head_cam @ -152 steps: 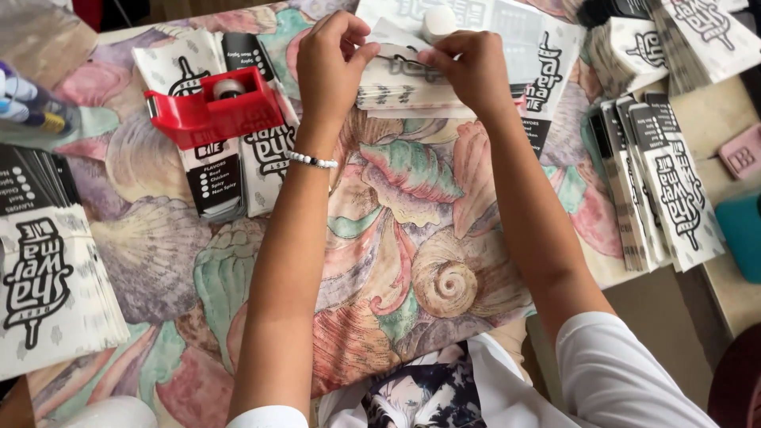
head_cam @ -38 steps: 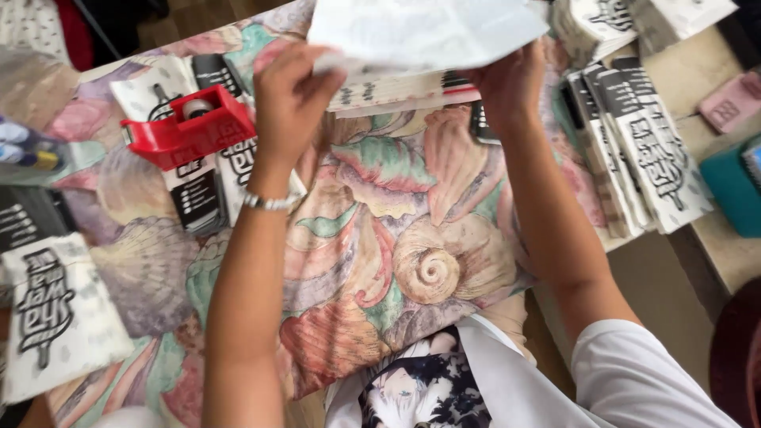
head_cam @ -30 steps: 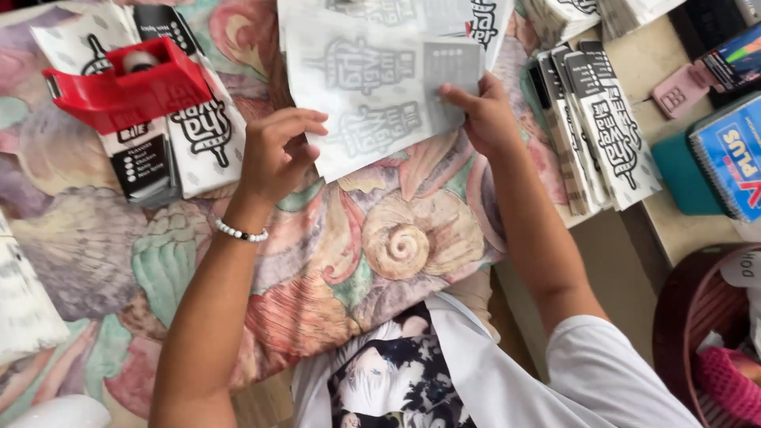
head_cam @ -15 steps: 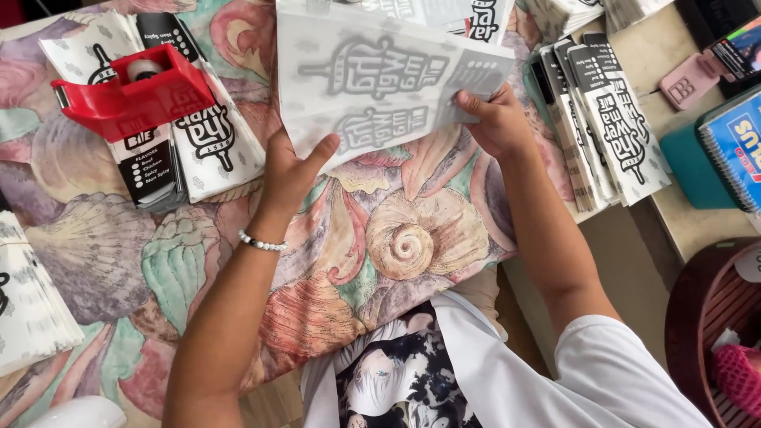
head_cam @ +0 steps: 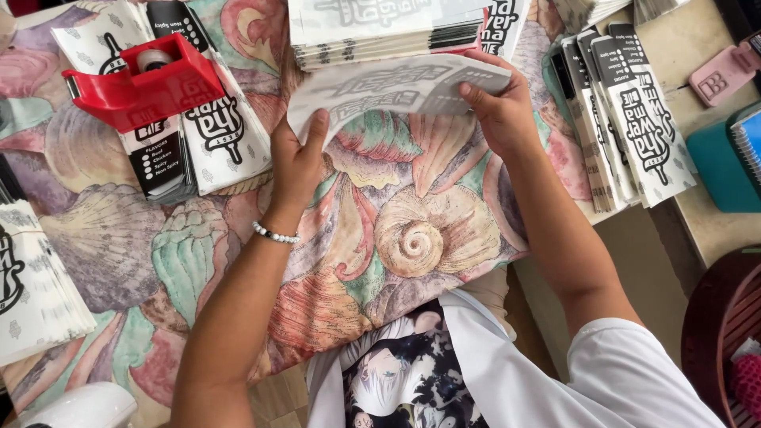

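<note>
Both hands hold one flat white paper bag with black printed lettering [head_cam: 396, 91], which lies just in front of a tall stack of the same white printed paper bags [head_cam: 380, 28] at the far edge of the tabletop [head_cam: 713, 230]. The left hand [head_cam: 295, 166] presses on the bag's near left corner, its fingers [head_cam: 317, 131] close together and laid over the paper with the thumb beneath the edge; a white beaded bracelet [head_cam: 276, 234] circles that wrist. The right hand [head_cam: 499, 107] grips the bag's right end, fingers clamped on the paper, thumb on top. Under the bag spreads a cloth printed with large pastel seashells [head_cam: 412, 238], which covers most of the tabletop. To the left, a red plastic tape dispenser [head_cam: 147, 79] sits on two more printed bags [head_cam: 214, 135] lying side by side. Another pile of white bags [head_cam: 36, 293] rests at the left edge, and a row of folded bags [head_cam: 626, 119] leans at the right, just beside the right forearm. Beyond them lie a pink block [head_cam: 721, 71] and a teal case [head_cam: 725, 170], well apart from the hands.
</note>
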